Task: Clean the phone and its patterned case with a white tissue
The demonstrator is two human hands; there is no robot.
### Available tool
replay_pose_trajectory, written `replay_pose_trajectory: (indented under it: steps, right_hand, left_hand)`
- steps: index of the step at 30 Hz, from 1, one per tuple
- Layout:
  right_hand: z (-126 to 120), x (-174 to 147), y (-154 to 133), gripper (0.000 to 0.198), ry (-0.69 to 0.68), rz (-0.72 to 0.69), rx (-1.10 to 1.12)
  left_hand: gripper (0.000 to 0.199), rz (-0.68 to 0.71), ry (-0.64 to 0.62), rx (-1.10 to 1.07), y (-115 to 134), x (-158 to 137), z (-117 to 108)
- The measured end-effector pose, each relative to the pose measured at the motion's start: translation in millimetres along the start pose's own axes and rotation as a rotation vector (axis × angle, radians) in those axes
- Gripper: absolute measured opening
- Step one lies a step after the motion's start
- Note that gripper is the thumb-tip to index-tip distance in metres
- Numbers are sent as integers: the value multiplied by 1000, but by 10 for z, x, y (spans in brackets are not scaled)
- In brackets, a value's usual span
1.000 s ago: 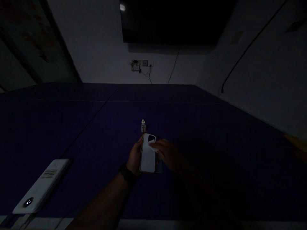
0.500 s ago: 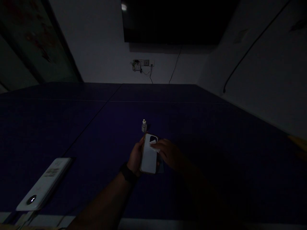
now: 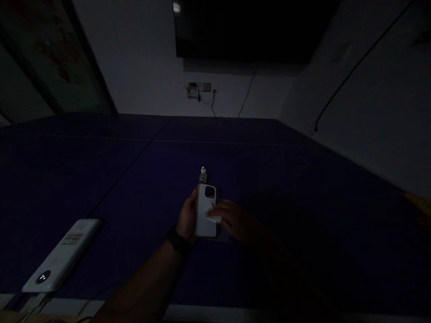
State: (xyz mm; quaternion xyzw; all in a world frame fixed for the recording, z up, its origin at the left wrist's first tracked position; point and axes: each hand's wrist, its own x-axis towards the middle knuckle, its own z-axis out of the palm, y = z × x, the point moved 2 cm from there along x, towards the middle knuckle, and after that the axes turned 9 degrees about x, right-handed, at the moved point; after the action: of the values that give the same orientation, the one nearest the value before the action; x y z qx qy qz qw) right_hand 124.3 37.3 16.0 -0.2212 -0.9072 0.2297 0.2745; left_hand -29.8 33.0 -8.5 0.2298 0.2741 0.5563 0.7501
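My left hand, with a dark band at its wrist, is closed around the left edge of a phone case. The case has a pale back and a brownish rim. Skin shows through its camera cutout, near the top. A folded white wipe is pinched in the fingers of my right hand and lies against the middle of the case's back. Just beyond the case stands a small clear bottle with a white cap. Partly hidden below the case is a flat greyish thing, too dark to name.
A white power bank with a lit round display lies at the left of the dark blue table, with cables at its near end. On the far wall are a large screen and sockets with hanging cords.
My right hand has brought the wipe down from beside the camera cutout to the middle of the case's back. The case has tilted and shifted slightly up and left.
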Motion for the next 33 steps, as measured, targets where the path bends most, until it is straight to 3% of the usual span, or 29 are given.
replay_pose_trajectory:
  steps: [3, 9, 14, 20, 26, 33]
  right_hand:
    - [47, 4, 18, 36, 18, -4, 27]
    - [55, -22, 35, 33, -77, -31, 100]
    - [27, 9, 82, 38, 45, 70, -7]
    - [-22, 2, 15, 36, -48, 52, 106]
    - [0, 7, 69, 45, 45, 139, 23]
    - [-8, -4, -19, 46, -82, 103, 131]
  left_hand:
    - [35, 29, -5, 1, 14, 15, -14]
    - [30, 70, 63, -10, 15, 11, -11]
    - [37, -37, 15, 25, -19, -16, 17]
    - [25, 101, 46, 14, 1, 1, 13]
    - [39, -56, -41, 68, -48, -26, 0]
    - [27, 127, 41, 23, -13, 31, -36]
